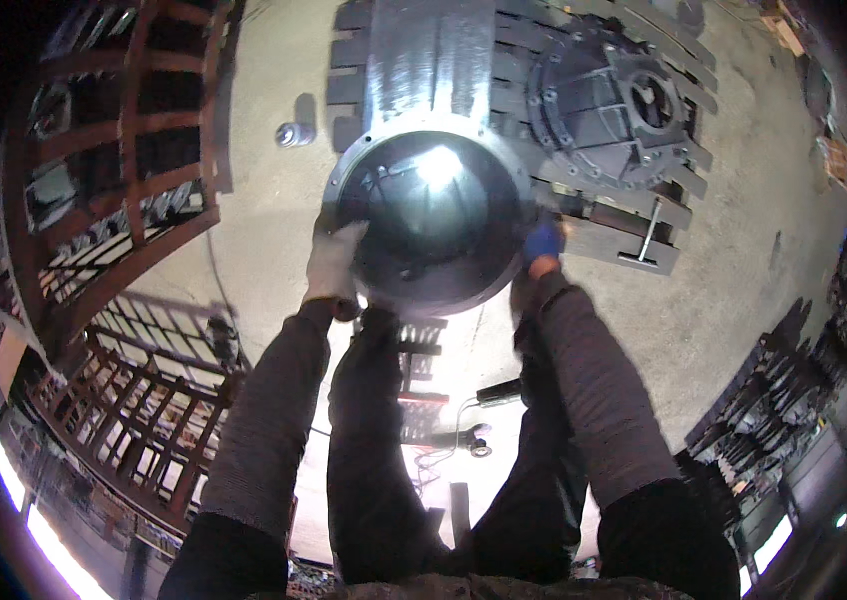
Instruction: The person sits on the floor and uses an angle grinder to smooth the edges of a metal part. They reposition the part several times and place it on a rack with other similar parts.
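Hands, two: both grasping, one at each side of the same part.
Left hand: pale-glove hand [334, 262] clasped on the left edge; exact finger placement blurred.
Right hand: blue-glove hand [544, 243] clasped on the right edge; fingertips hidden.
Held part, one: large round dark-metal housing [426, 225] with a pale flanged rim, between the hands, open face toward the wearer; bright glare inside. Whether it rests on anything, cannot tell.
Slab, one: wide shiny grey metal slab [431, 60], just beyond the rim.
Second housing, one: dark bell-shaped metal casting [584, 110] with a round opening, to the right, on the dark slatted pallet [348, 85].
Tool, one: slim T-shaped metal bar [651, 235], near the pallet's right corner.
Can, one: small silvery cylinder [294, 134] on the pale concrete floor [744, 230], left of the pallet.
Rack at left: reddish-brown metal frame [131, 120], well apart from the housing.
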{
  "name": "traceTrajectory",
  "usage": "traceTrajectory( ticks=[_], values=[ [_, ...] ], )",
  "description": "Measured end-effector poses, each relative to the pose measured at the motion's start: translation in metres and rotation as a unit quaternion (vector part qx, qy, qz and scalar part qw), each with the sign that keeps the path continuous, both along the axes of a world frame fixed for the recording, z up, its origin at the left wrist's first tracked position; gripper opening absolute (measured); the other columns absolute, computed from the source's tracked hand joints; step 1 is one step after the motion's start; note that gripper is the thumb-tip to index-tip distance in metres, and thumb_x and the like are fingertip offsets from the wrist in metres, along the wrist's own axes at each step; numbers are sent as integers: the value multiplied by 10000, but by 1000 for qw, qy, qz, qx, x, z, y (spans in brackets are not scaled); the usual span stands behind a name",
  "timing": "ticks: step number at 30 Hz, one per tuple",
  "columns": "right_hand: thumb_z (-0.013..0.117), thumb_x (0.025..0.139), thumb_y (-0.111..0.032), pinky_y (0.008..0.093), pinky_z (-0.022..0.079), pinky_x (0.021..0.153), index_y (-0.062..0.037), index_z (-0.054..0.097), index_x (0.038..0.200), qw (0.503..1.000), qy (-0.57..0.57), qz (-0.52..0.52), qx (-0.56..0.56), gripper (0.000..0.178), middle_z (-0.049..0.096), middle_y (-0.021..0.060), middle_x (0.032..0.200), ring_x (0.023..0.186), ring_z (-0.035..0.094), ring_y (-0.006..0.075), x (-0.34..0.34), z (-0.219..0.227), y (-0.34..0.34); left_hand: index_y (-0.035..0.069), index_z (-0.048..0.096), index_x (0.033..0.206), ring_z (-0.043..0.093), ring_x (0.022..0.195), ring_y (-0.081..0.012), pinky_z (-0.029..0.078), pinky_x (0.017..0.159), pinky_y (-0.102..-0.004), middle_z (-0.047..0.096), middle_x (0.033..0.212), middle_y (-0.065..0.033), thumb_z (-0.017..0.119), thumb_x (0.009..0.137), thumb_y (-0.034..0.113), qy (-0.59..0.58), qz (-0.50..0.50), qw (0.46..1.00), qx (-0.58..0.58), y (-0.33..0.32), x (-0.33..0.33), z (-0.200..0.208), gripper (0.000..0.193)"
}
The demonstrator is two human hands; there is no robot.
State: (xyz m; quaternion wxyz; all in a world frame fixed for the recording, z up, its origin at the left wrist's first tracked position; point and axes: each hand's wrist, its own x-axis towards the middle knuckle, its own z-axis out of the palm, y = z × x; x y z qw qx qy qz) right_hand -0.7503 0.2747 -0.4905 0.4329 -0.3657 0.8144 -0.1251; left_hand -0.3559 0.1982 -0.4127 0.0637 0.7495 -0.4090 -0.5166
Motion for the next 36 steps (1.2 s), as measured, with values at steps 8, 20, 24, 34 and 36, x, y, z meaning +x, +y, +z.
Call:
traceTrajectory(
  ticks=[8,20,24,34,36],
  values=[
    [776,916,-33,392,543,842,-68,588,1305,906,-236,-350,-33,433,704,64,1117,959,654,206,48,-19,228,21,726,1193,721,1014,-214,574,891,-346,765,1049,-101,668,933,141,108,-27,994,4,30,-20,-20,292],
    [808,860,-379,482,579,900,20,736,1213,982,3,-100,158,538,776,242,1120,1064,740,418,-194,70,176,108,729,1208,721,1067,-280,577,962,-365,763,1180,-113,579,979,75,-77,-584,808,-24,55,-151,-44,276],
    [788,883,-355,491,575,888,13,749,1074,982,46,-110,145,416,763,258,1086,1024,737,419,-237,69,159,162,748,1259,707,1175,-307,570,997,-389,746,1275,-106,565,989,110,-42,-625,775,-83,25,-213,-52,330],
    [759,933,-183,361,520,681,13,740,1123,876,-165,-445,-85,274,737,84,920,767,641,193,-256,24,100,76,710,1313,693,1201,-331,535,1035,-381,721,1324,-169,514,1070,180,-87,-558,824,-48,-61,-312,42,329],
    [757,925,-175,359,519,675,-1,756,1068,890,-163,-423,-50,225,744,83,922,765,643,195,-262,22,88,87,707,1321,710,1161,-339,551,975,-412,725,1315,-170,546,1066,229,-174,-535,819,-117,-54,-331,96,333]
  ],
)
